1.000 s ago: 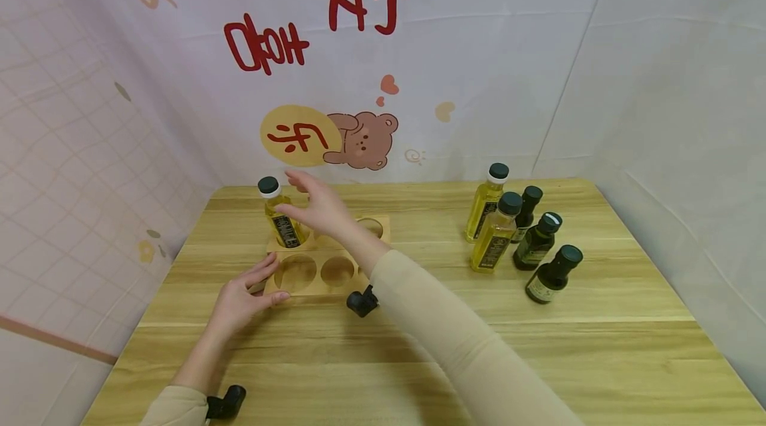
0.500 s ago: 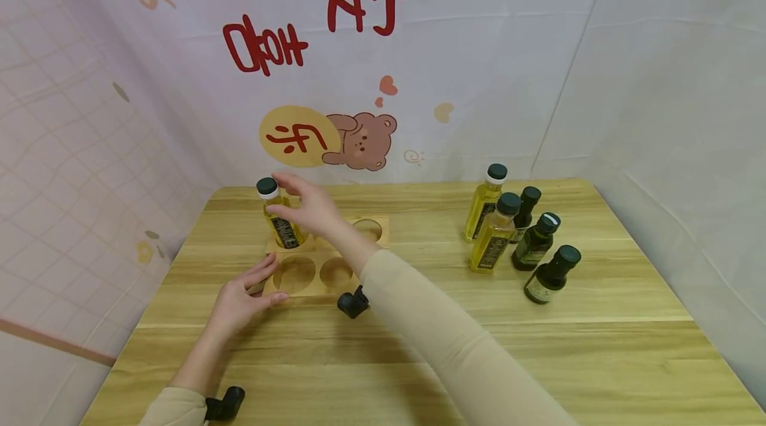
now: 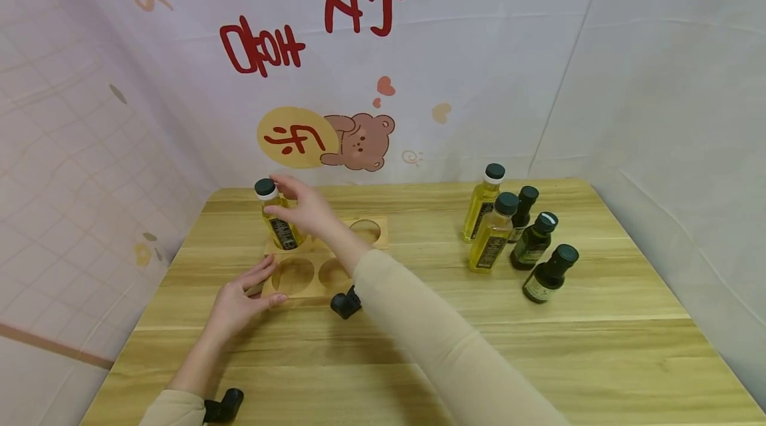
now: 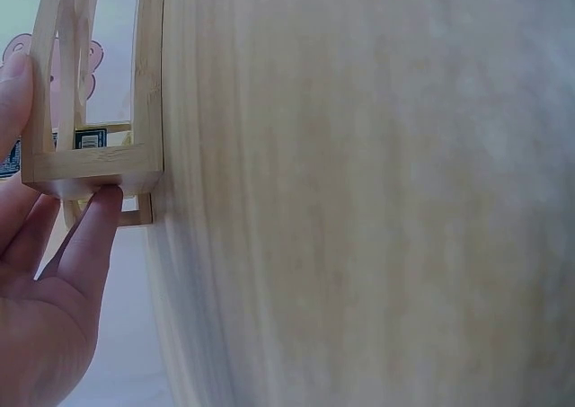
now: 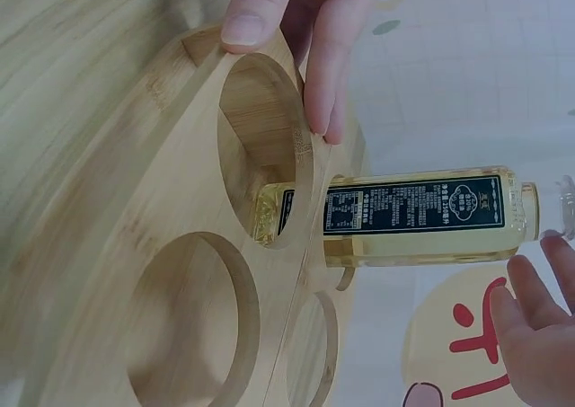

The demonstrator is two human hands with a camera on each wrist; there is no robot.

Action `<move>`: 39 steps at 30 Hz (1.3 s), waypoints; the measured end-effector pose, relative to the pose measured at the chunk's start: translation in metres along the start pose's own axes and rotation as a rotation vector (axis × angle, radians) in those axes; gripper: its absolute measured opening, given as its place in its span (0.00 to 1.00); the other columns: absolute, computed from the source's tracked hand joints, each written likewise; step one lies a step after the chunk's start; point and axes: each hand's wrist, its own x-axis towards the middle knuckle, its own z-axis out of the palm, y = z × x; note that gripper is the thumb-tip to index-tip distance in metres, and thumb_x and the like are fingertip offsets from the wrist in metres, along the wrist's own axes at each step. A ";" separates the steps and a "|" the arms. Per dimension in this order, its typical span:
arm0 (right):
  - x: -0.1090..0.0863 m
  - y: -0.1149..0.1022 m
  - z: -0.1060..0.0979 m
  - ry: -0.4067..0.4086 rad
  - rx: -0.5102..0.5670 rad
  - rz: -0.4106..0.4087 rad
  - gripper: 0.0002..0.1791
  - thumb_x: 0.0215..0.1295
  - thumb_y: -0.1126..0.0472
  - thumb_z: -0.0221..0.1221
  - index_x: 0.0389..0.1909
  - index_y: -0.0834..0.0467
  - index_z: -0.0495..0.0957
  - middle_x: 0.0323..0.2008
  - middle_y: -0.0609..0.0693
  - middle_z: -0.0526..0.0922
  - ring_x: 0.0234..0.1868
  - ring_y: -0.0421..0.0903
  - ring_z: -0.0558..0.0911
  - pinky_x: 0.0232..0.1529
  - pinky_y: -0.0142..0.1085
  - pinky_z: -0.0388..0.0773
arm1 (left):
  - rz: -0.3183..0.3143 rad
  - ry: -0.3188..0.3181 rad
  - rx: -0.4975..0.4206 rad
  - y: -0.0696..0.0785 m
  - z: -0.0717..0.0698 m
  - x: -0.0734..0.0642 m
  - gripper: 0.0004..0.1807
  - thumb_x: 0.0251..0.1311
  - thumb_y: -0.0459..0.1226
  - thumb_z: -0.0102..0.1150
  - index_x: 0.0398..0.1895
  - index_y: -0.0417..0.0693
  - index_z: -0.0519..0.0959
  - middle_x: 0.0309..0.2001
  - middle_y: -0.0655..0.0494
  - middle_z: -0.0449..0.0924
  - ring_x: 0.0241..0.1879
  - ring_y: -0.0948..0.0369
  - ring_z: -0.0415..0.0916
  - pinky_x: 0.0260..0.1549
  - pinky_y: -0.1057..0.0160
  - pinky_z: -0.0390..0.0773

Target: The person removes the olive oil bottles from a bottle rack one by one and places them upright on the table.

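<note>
A glass bottle of yellow oil point(image 3: 284, 233), dark-capped and black-labelled, stands in the back left hole of a wooden bottle rack point(image 5: 144, 205). My left hand point(image 3: 235, 303) holds the rack's left end; the left wrist view has the fingers point(image 4: 92, 236) against its wooden frame. At the bottle's neck is my right hand point(image 3: 304, 207), thumb across the front and index finger beside the cap. In the right wrist view those fingertips point(image 5: 521, 272) come right up to the bottle's shoulder, with a gap below the glass. The cap's top is cut off there.
On the right of the wooden table point(image 3: 455, 346) stand two yellow oil bottles point(image 3: 492, 243) and several small dark green bottles point(image 3: 543, 280). The rack's other holes point(image 3: 293, 278) hold no bottle. A printed white cloth point(image 3: 479, 47) hangs behind the table.
My right hand has moved left to the bottle's neck, its thumb now crossing in front. The left hand stays on the rack, and the bottle remains in its hole.
</note>
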 end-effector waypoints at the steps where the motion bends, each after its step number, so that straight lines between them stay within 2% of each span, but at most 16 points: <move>1: 0.000 0.000 0.000 0.000 0.006 0.003 0.35 0.67 0.53 0.64 0.74 0.49 0.65 0.66 0.50 0.73 0.65 0.43 0.73 0.63 0.36 0.72 | -0.001 0.002 0.001 0.000 0.000 0.000 0.40 0.53 0.45 0.74 0.69 0.43 0.71 0.73 0.54 0.62 0.70 0.49 0.61 0.53 0.55 0.79; 10: 0.003 -0.001 0.003 0.005 0.071 0.026 0.35 0.68 0.53 0.64 0.74 0.48 0.65 0.68 0.49 0.71 0.65 0.44 0.73 0.63 0.38 0.72 | 0.004 0.005 0.012 0.002 0.000 0.000 0.39 0.53 0.45 0.74 0.68 0.43 0.72 0.73 0.53 0.63 0.69 0.48 0.62 0.52 0.53 0.79; 14: 0.005 -0.001 0.006 0.022 0.100 0.037 0.33 0.68 0.54 0.64 0.73 0.48 0.67 0.68 0.48 0.71 0.65 0.44 0.73 0.62 0.38 0.73 | -0.003 0.010 0.022 0.002 0.000 0.000 0.40 0.52 0.45 0.75 0.68 0.43 0.72 0.72 0.53 0.63 0.69 0.48 0.62 0.52 0.55 0.79; 20: 0.005 -0.003 0.008 0.062 0.105 0.036 0.28 0.68 0.54 0.64 0.68 0.46 0.73 0.62 0.46 0.76 0.60 0.42 0.76 0.56 0.34 0.76 | 0.007 0.014 0.043 0.002 0.000 0.001 0.40 0.53 0.46 0.75 0.68 0.43 0.72 0.72 0.53 0.64 0.69 0.47 0.62 0.51 0.59 0.80; 27: 0.002 -0.003 0.010 0.093 0.101 -0.002 0.24 0.68 0.57 0.64 0.65 0.49 0.76 0.56 0.46 0.81 0.55 0.42 0.79 0.51 0.29 0.76 | 0.017 0.011 0.033 -0.001 0.000 0.000 0.39 0.53 0.46 0.74 0.68 0.44 0.72 0.72 0.53 0.64 0.69 0.47 0.61 0.51 0.55 0.80; 33: -0.001 -0.002 0.011 0.114 0.095 -0.024 0.24 0.68 0.57 0.64 0.64 0.50 0.76 0.55 0.46 0.82 0.55 0.45 0.80 0.49 0.26 0.76 | 0.022 0.014 0.054 -0.001 0.000 0.001 0.40 0.53 0.47 0.74 0.68 0.44 0.72 0.72 0.54 0.64 0.69 0.48 0.62 0.51 0.61 0.80; 39: -0.008 0.002 0.012 0.158 0.104 -0.039 0.24 0.66 0.56 0.65 0.63 0.50 0.77 0.52 0.46 0.83 0.50 0.38 0.80 0.47 0.25 0.76 | 0.013 0.004 0.027 0.000 0.000 0.000 0.39 0.53 0.46 0.74 0.68 0.44 0.72 0.72 0.53 0.63 0.70 0.48 0.60 0.52 0.54 0.79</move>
